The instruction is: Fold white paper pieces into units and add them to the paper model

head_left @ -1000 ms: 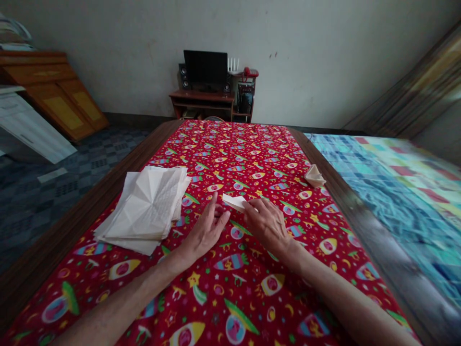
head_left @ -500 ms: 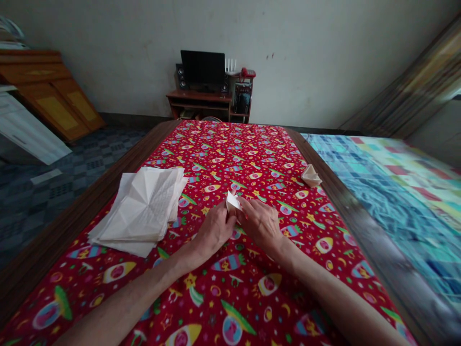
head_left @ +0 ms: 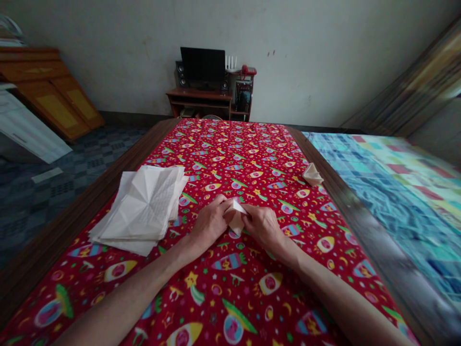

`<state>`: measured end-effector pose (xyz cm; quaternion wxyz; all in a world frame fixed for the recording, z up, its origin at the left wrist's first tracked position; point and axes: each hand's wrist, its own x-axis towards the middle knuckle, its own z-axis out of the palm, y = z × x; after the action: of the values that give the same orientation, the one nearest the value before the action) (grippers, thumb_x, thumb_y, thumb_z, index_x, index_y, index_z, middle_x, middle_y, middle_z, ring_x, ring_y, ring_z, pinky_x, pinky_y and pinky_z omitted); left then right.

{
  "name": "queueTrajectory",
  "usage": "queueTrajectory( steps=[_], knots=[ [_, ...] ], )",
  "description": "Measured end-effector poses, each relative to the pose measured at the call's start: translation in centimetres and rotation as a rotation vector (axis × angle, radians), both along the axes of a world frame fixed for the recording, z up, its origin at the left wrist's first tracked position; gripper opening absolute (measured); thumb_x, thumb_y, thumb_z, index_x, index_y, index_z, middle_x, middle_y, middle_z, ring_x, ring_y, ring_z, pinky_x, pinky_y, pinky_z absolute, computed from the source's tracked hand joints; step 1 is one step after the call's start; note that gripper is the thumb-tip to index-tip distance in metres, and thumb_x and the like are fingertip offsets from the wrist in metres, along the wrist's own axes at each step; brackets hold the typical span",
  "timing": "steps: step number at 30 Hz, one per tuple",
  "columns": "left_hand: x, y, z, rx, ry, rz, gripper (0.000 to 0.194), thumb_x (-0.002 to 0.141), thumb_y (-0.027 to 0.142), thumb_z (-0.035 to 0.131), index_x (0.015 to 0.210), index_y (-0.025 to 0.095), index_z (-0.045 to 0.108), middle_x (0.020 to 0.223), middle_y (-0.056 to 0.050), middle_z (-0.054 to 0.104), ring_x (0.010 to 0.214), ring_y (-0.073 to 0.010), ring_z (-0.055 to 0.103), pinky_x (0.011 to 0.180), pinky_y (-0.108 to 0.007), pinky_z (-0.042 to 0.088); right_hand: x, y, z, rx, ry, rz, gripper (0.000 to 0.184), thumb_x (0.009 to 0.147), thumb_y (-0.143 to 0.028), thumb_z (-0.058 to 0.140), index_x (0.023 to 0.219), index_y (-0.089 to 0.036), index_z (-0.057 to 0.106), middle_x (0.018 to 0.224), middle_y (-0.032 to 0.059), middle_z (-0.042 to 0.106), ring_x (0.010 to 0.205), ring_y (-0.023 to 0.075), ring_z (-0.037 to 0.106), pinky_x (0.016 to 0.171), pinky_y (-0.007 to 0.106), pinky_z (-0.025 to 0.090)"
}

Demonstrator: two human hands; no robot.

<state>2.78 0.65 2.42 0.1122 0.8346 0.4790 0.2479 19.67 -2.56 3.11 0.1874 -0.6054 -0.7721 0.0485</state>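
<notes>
Right of the stack [head_left: 144,206], folded paper [head_left: 236,222] pinched between left hand [head_left: 212,222] and right hand [head_left: 265,227].
Each grips one side; probably light and crisp, easily torn, the folded paper is best taken gently by its edges.

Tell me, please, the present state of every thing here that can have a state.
Left hand: gripping the small folded white paper piece
Right hand: gripping the same piece
Paper piece: folded, partly hidden
Loose stack of white paper sheets: top sheet creased
Small folded cream paper shape: lying unheld
Red cartoon-print cloth: spread out
Black rectangular monitor: screen dark
Orange-brown wooden cabinet: doors closed
</notes>
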Motion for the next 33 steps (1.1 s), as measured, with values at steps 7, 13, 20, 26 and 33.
queueTrajectory(
  steps=[7, 13, 20, 26, 33],
  knots=[
    [1.2, 0.6, 0.0, -0.065, -0.036, -0.041, 0.019, 0.088, 0.019, 0.05, 0.093, 0.023, 0.068, 0.079, 0.0, 0.064, 0.072, -0.0147, 0.06, 0.064, -0.022, 0.043, -0.5, 1.0, 0.4, 0.031, -0.155, -0.064, 0.018, 0.085, -0.029, 0.05, 0.081, -0.019, 0.064, 0.072, 0.003, 0.067, 0.057, 0.0115, 0.054, 0.05, 0.026, 0.018],
    [0.7, 0.1, -0.6, -0.045, 0.029, -0.021, 0.02, 0.085, 0.021, 0.056, 0.099, 0.026, 0.069, 0.089, -0.001, 0.067, 0.079, -0.0176, 0.063, 0.065, -0.024, 0.046, -0.4, 1.0, 0.3, 0.015, -0.188, -0.071, 0.016, 0.087, -0.027, 0.051, 0.082, -0.018, 0.063, 0.072, 0.0037, 0.065, 0.059, 0.013, 0.054, 0.05, 0.027, 0.02],
    [-0.5, -0.6, -0.6, 0.068, 0.107, -0.187, 0.043, 0.085, 0.007, 0.046, 0.122, 0.026, 0.056, 0.103, -0.003, 0.058, 0.093, -0.0169, 0.058, 0.077, -0.027, 0.049, 0.6, -0.7, -0.2, 0.097, -0.275, 0.151, 0.019, 0.092, -0.017, 0.047, 0.105, -0.02, 0.06, 0.097, 0.0068, 0.063, 0.087, 0.0185, 0.055, 0.059, 0.026, 0.036],
    [-1.2, -0.7, -0.5, 0.103, 0.216, -0.276, 0.042, 0.088, 0.01, 0.043, 0.128, 0.021, 0.05, 0.106, -0.008, 0.054, 0.097, -0.021, 0.053, 0.084, -0.036, 0.049, 0.9, -1.4, -0.4, 0.084, -0.304, 0.206, 0.028, 0.091, -0.014, 0.046, 0.117, -0.014, 0.055, 0.107, 0.0115, 0.058, 0.093, 0.0214, 0.051, 0.071, 0.03, 0.045],
    [-1.1, -0.1, 0.7, 0.101, 0.371, -0.298, 0.05, 0.083, 0.014, 0.05, 0.132, 0.024, 0.046, 0.11, -0.009, 0.052, 0.101, -0.0252, 0.05, 0.086, -0.042, 0.047, 1.0, -1.2, -0.7, 0.116, -0.312, 0.225, 0.027, 0.091, -0.016, 0.046, 0.116, -0.015, 0.055, 0.099, 0.0101, 0.057, 0.086, 0.0209, 0.048, 0.07, 0.031, 0.044]
  ],
)
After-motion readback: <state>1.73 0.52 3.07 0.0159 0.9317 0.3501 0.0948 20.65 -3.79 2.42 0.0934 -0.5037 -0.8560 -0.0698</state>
